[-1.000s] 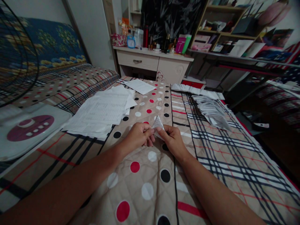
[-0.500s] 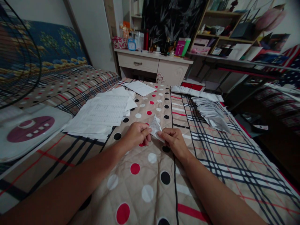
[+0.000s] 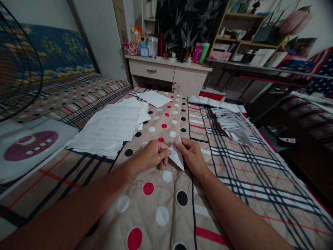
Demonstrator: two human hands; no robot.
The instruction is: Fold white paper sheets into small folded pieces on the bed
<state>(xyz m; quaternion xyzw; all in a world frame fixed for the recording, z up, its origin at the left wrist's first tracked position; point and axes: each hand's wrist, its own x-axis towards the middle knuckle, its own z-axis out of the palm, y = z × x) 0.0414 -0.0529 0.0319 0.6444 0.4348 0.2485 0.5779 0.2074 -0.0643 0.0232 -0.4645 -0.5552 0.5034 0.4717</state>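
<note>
Between my two hands is a small folded piece of printed paper [image 3: 177, 158], triangular, with one point toward me. My left hand [image 3: 155, 153] is closed, pinching the paper's left corner between thumb and fingers. The thumb and fingers of my right hand [image 3: 191, 152] are closed on its upper right part. Both hands are just above the dotted bedspread [image 3: 156, 194]. To the left of my left hand lies a loose pile of printed sheets [image 3: 111, 121]. Beyond my right hand rests a row of folded paper pieces [image 3: 230, 125].
A single sheet [image 3: 154, 98] lies past the pile, and a longer row of folded paper [image 3: 215, 102] at the far right. At left are a white plastic package [image 3: 65, 133] and a fan [image 3: 20, 69]. A white dresser [image 3: 156, 71] stands beyond the bed.
The folded paper has turned, so its long point is now toward me rather than away. My right hand's grip has moved up to its upper part. The view has shifted slightly.
</note>
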